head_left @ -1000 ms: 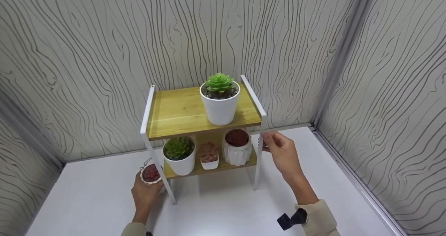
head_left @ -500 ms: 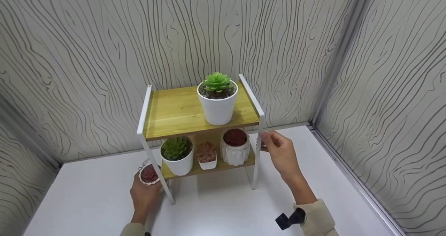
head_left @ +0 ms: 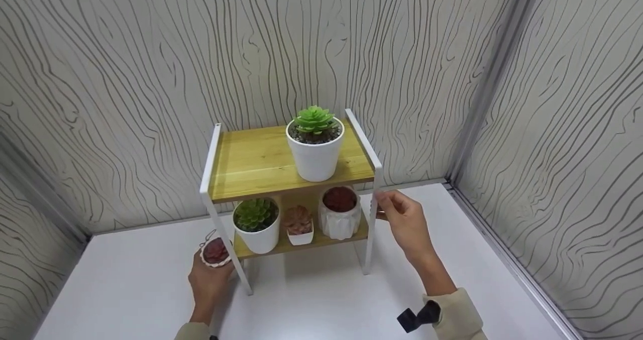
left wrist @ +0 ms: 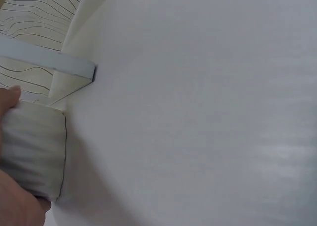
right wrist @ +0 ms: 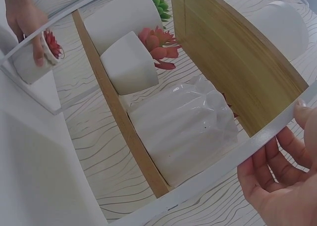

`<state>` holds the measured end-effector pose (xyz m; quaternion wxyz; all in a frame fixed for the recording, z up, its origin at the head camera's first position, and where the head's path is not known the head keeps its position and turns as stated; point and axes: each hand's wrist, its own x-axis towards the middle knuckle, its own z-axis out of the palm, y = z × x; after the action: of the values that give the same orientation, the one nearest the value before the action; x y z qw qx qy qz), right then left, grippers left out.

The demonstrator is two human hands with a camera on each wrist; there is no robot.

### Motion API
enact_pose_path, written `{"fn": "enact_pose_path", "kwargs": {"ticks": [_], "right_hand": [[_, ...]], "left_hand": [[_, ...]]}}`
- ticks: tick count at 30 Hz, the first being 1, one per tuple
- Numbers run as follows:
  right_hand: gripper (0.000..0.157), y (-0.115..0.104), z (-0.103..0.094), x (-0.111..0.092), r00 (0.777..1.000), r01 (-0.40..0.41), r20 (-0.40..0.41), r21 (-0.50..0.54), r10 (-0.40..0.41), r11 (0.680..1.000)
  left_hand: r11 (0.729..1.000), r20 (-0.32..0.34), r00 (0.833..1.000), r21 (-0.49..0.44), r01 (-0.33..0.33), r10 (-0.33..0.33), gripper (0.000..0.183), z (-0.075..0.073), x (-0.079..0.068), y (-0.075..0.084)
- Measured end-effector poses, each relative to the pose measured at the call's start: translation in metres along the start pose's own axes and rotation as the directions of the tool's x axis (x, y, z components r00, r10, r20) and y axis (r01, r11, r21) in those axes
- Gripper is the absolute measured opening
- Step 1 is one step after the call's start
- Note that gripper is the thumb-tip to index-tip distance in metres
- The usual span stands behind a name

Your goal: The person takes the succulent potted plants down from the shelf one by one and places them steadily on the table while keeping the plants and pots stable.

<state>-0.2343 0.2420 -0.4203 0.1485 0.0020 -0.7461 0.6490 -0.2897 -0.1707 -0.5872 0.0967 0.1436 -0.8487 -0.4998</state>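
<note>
Left of the two-tier plant shelf, my left hand (head_left: 205, 278) grips a potted succulent (head_left: 216, 252) with dark red leaves and a scalloped white rim. In the left wrist view the white pot (left wrist: 33, 149) sits between thumb and fingers, close over the table. My right hand (head_left: 406, 220) pinches the white right front post (head_left: 370, 234) of the shelf just below the top board. Seen from the right wrist, the thumb lies on one side of this white metal bar (right wrist: 218, 179), with curled fingers (right wrist: 285, 159) on the other.
On the wooden top board (head_left: 251, 154) stands a green succulent in a white pot (head_left: 315, 154). The lower board carries a green succulent (head_left: 257, 224), a small pinkish one (head_left: 300, 225) and a dark red one in a ribbed pot (head_left: 341, 219). Patterned walls (head_left: 281, 43) enclose the white table (head_left: 311, 310).
</note>
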Motion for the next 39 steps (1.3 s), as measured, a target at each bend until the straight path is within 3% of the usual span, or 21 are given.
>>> {"fn": "enact_pose_path", "kwargs": {"ticks": [13,23,39], "right_hand": [[0.026,0.005,-0.001,0.001,1.0,-0.001,-0.002,0.025,0.001,1.0],[0.029,0.004,-0.001,0.0,1.0,-0.009,0.0,0.009,0.009,1.0],[0.028,0.004,0.001,-0.001,1.0,-0.015,-0.009,0.009,0.015,1.0]], "left_hand": [[1.0,0.055,0.998,-0.017,0.018,-0.018,0.107,-0.001,-0.002,0.003],[1.0,0.056,0.998,0.004,0.014,-0.014,0.116,-0.002,-0.001,0.002],[1.0,0.066,0.998,0.003,-0.006,0.006,0.116,-0.018,-0.006,0.008]]}}
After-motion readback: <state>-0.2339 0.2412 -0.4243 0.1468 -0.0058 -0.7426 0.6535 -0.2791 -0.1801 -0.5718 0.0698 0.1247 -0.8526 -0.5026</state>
